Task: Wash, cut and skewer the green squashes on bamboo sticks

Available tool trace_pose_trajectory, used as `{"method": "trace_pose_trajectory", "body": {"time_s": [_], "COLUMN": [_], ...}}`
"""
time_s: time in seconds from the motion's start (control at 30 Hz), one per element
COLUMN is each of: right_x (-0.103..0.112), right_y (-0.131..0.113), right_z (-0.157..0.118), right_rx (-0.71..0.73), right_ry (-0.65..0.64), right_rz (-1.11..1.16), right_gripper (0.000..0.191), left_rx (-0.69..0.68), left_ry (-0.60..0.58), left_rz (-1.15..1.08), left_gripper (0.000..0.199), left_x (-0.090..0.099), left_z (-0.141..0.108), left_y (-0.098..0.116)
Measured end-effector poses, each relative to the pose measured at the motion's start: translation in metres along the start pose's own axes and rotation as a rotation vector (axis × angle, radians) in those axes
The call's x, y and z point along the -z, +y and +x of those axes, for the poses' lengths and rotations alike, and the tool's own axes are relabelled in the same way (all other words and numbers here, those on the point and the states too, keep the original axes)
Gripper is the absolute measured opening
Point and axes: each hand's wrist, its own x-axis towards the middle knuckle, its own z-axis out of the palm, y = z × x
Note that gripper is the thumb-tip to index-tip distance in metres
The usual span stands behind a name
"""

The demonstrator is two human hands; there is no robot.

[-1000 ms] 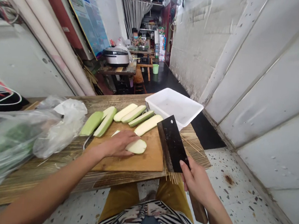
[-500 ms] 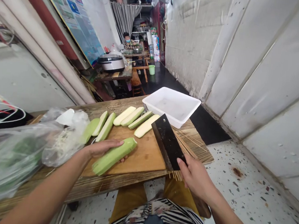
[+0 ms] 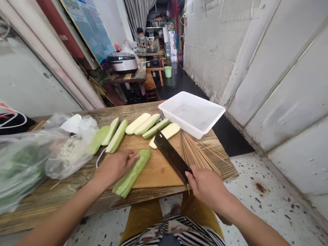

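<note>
My left hand (image 3: 121,165) grips a peeled pale-green zucchini (image 3: 133,176) from its left side, fingertips on its top. The zucchini lies along the left part of the wooden cutting board (image 3: 160,170), its near end reaching the board's front edge. In my right hand (image 3: 206,186) is a dark cleaver (image 3: 172,156), held by the handle end. Its blade is tilted over the right side of the board, apart from the zucchini, and partly hides a pale zucchini slice (image 3: 170,130). Several more zucchini pieces (image 3: 117,136) lie along the board's far edge.
A white plastic tub (image 3: 192,112) stands at the table's far right. Beside the board lie thin bamboo skewers (image 3: 198,153). Plastic bags (image 3: 6,178) with greens and pale shreds crowd the left. Farther back are a rice-cooker-like appliance (image 3: 123,62), a green bucket (image 3: 167,71) and a seated person.
The zucchini has come down flat on the board and turned more lengthwise to me. My left hand has shifted on top of it. The cleaver has swung left and its blade has tipped over.
</note>
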Motion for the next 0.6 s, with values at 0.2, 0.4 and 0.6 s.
{"method": "trace_pose_trajectory", "body": {"time_s": [0.2, 0.4, 0.6], "right_x": [0.019, 0.033, 0.045], "right_y": [-0.018, -0.036, -0.043], "right_z": [0.055, 0.103, 0.118], "right_rx": [0.186, 0.272, 0.289], "right_ry": [-0.083, -0.161, -0.258], "right_rz": [-0.192, -0.224, -0.286], "right_gripper": [0.028, 0.02, 0.024], "left_rx": [-0.567, -0.7, -0.771], "left_ry": [0.259, 0.321, 0.381], "left_rz": [0.04, 0.211, 0.212], "left_gripper": [0.038, 0.037, 0.029], "left_x": [-0.025, -0.035, -0.032], "left_z": [-0.008, 0.009, 0.029], "left_y": [-0.018, -0.035, -0.033]}}
